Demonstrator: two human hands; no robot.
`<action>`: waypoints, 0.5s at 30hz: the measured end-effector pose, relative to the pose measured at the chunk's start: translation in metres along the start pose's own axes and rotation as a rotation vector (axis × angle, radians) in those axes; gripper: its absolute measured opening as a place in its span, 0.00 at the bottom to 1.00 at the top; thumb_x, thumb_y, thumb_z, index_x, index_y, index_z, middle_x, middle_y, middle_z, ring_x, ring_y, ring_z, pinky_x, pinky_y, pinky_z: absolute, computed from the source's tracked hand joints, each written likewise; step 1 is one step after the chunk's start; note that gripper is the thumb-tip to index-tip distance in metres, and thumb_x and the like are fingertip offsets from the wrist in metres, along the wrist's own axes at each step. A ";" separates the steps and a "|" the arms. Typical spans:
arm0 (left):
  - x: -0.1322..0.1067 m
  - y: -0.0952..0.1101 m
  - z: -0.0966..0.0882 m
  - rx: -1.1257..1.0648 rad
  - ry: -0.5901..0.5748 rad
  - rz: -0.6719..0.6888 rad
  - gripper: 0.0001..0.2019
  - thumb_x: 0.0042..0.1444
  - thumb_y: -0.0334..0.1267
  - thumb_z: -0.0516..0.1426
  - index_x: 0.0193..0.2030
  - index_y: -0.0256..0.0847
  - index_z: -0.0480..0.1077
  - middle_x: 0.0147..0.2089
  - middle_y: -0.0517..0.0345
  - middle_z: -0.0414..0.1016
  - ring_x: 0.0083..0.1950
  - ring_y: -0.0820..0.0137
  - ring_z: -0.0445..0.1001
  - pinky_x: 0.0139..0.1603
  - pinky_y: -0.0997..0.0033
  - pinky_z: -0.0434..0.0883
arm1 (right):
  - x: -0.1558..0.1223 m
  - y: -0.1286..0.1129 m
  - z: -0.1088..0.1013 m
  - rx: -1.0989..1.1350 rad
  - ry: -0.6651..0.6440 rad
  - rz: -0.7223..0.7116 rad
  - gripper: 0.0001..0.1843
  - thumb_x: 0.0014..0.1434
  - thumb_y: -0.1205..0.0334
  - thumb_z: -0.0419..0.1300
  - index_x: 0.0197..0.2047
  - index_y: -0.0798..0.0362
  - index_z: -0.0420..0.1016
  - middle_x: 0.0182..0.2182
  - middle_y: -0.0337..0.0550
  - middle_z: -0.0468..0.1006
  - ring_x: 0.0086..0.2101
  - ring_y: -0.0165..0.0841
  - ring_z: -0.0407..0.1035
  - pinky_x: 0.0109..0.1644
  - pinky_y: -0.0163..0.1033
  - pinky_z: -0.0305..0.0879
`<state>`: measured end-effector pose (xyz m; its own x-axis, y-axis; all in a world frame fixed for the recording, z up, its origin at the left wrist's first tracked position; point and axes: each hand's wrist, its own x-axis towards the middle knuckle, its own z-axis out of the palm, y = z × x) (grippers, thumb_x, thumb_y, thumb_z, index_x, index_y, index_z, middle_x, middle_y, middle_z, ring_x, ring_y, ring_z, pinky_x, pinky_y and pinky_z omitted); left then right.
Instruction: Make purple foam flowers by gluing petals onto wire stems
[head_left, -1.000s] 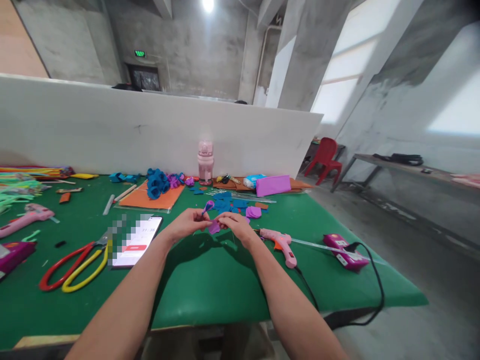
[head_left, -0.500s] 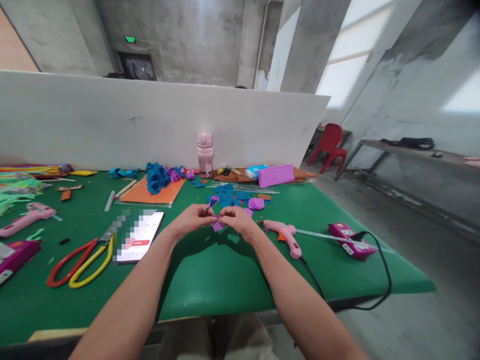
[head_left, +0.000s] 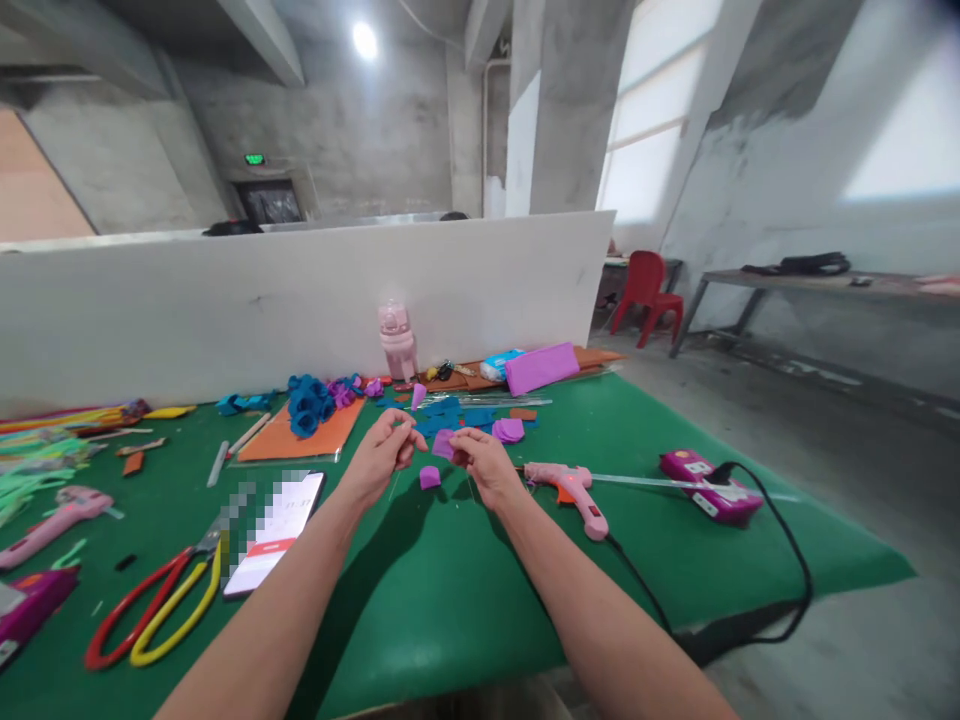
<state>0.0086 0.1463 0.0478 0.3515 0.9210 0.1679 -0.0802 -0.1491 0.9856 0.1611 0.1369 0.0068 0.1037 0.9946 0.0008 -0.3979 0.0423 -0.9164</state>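
Note:
My left hand [head_left: 384, 455] is closed in a pinch. A small rolled purple felt piece [head_left: 418, 396] stands just above its fingertips and seems held there; the exact grip is hidden. Between the thumb and fingers of my right hand [head_left: 484, 462] is a flat purple felt petal [head_left: 443, 443]. A loose purple petal [head_left: 430, 477] lies on the green table below the hands. Right behind them are blue felt pieces [head_left: 442, 412] and a stack of purple petals [head_left: 509, 430]. To the right of my right hand lies a pink glue gun [head_left: 574, 485].
Scissors [head_left: 172, 600] and a phone [head_left: 274, 540] lie on the left. Blue felt flowers [head_left: 309, 405] rest on orange sheets [head_left: 292, 445]. A pink bottle [head_left: 397, 343] stands against the white partition [head_left: 300, 300]. The glue gun's cable runs to a magenta box [head_left: 709, 485].
My hands have moved apart, the right one keeping a purple petal. The rolled piece has risen with my left hand. A loose petal now shows on the table. The view has tilted upward.

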 end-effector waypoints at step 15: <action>-0.010 -0.027 0.003 0.055 0.221 0.031 0.10 0.44 0.40 0.62 0.30 0.38 0.68 0.29 0.61 0.72 0.28 0.76 0.68 0.35 0.75 0.65 | -0.006 -0.013 0.005 -0.138 0.146 -0.078 0.09 0.43 0.57 0.59 0.24 0.56 0.71 0.18 0.35 0.69 0.21 0.26 0.62 0.28 0.32 0.59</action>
<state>0.0105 0.1401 0.0195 0.1365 0.9712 0.1953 -0.0346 -0.1923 0.9807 0.1609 0.1308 0.0213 0.2639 0.9642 0.0253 -0.2563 0.0954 -0.9619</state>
